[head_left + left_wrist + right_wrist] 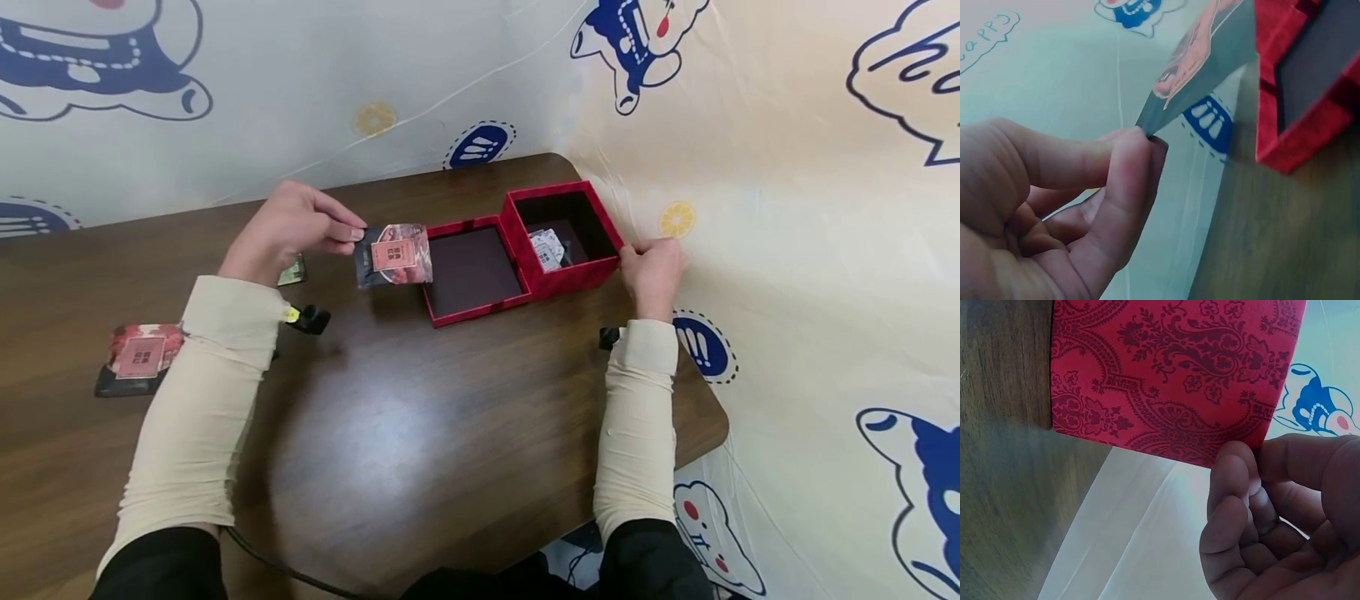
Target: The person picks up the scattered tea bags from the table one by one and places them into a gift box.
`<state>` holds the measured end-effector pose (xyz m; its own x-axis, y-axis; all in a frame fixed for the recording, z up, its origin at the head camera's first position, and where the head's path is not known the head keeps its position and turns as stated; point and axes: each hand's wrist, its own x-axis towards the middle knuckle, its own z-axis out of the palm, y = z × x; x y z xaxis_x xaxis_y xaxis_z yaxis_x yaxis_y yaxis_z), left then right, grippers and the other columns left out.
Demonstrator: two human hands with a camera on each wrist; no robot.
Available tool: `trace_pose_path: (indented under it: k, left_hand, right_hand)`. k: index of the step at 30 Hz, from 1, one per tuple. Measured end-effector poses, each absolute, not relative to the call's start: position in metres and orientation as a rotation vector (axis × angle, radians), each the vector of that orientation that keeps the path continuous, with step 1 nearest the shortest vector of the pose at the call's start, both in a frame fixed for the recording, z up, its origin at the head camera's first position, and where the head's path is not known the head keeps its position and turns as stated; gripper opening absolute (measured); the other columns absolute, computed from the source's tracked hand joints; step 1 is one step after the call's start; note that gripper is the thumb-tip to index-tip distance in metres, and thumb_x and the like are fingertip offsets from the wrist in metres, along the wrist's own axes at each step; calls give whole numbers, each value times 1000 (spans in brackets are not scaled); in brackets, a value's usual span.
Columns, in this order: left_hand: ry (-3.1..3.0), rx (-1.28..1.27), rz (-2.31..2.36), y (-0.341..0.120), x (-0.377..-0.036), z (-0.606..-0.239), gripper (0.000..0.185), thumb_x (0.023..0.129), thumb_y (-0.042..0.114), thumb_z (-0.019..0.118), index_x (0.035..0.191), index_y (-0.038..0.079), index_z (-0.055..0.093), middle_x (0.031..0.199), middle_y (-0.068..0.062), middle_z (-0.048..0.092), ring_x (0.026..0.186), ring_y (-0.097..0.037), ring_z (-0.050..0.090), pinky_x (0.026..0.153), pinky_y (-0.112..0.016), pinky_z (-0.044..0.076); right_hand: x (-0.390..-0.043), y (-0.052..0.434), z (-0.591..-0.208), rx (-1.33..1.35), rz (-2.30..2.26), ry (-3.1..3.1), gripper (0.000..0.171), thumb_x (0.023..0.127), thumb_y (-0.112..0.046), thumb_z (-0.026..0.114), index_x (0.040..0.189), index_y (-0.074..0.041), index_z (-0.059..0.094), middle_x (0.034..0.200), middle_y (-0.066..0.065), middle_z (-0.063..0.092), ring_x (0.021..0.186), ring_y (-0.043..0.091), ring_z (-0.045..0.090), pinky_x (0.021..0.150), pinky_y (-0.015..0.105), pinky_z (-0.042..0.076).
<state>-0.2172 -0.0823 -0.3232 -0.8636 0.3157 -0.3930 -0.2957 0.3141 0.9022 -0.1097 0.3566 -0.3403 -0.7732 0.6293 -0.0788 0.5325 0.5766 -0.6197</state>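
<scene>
Fingers [1129, 181] pinching packet [1210, 62], shallow red box [1300, 139] nearby, wooden tabletop [1272, 237]

Soft glare whitens the table [360, 450] in the head view; both wrist views look dimmer.

We could reach down through the open top of the square red patterned box [576, 281], where small white packets [546, 249] lie; its upright walls block a sideways path, and the shallow red dark-lined tray [477, 271] adjoins its left side. At that tray's left rim, the left hand [296, 227] and a flat pink-and-black packet [393, 255] stand in the way; the right hand [654, 273] occupies the box's near right corner. Nearer us, brown wood-grain tabletop [420, 433] offers room between the left cream sleeve [202, 400] and right cream sleeve [637, 417]. A white printed curtain [780, 275] bounds its far and right edges.
</scene>
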Motion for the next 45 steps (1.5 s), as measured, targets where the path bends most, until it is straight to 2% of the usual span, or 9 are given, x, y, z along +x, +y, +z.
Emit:
trace_pose_path:
  k: [4, 9, 14, 21, 30, 38, 40, 45]
  left_hand:
    - [2070, -21, 1661, -68, -216, -324, 17, 88, -7, 72, 104, -6, 76, 117, -21, 58, 69, -17, 72, 69, -31, 60]
    - [2101, -13, 1685, -41, -216, -322, 22, 90, -3, 73, 111, -5, 74, 126, -20, 55, 73, -18, 71, 71, -29, 59]
    - [2104, -67, 1716, -20, -216, -318, 23, 90, -5, 70, 113, -4, 74, 126, -18, 57, 77, -20, 70, 71, -28, 59]
    - [2106, -46, 1712, 9, -220, -313, 21, 92, 2, 72, 113, 2, 76, 125, -16, 58, 88, -23, 69, 77, -28, 58]
    - [2020, -68, 1808, 36, -221, -312, 21, 91, 0, 72, 112, 1, 76, 124, -14, 58, 88, -24, 72, 80, -31, 57]
    - [1986, -74, 1859, 61, -224, -316, 20, 91, -3, 71, 110, -2, 76, 119, -16, 61, 78, -20, 72, 73, -27, 58]
    - [2032, -43, 1835, 69, -223, -315, 20, 92, -1, 70, 111, -2, 76, 119, -16, 61, 78, -19, 72, 72, -26, 58]
    - [2153, 52, 1737, 91, -221, -309, 18, 93, 4, 71, 110, 2, 77, 121, -14, 61, 81, -21, 73, 73, -25, 57]
  right_hand:
    - [-111, 357, -343, -967, 959, -2665, 31, 99, -18, 53, 107, -4, 79, 98, 16, 73, 106, 26, 50, 68, 33, 46]
    - [-111, 358, -343, -975, 948, -2654, 30, 100, -18, 53, 110, -4, 78, 101, 16, 73, 108, 27, 49, 70, 33, 45]
    - [-113, 356, -343, -971, 970, -2678, 30, 100, -20, 54, 112, -6, 78, 100, 15, 73, 100, 27, 53, 66, 33, 47]
    - [-114, 356, -343, -980, 967, -2663, 30, 100, -19, 54, 109, -5, 79, 97, 15, 73, 100, 26, 52, 65, 33, 47]
    - [-115, 358, -345, -981, 974, -2655, 29, 100, -19, 54, 110, -5, 79, 100, 14, 73, 108, 27, 49, 68, 33, 48]
    - [-116, 356, -349, -992, 1002, -2654, 29, 100, -19, 54, 108, -6, 79, 92, 13, 72, 99, 26, 52, 65, 32, 48]
    - [-115, 357, -348, -989, 997, -2653, 30, 100, -19, 54, 110, -6, 79, 94, 13, 72, 101, 26, 51, 66, 32, 48]
    - [-114, 360, -347, -982, 925, -2645, 30, 98, -18, 54, 103, -5, 80, 91, 14, 72, 105, 26, 49, 68, 33, 45]
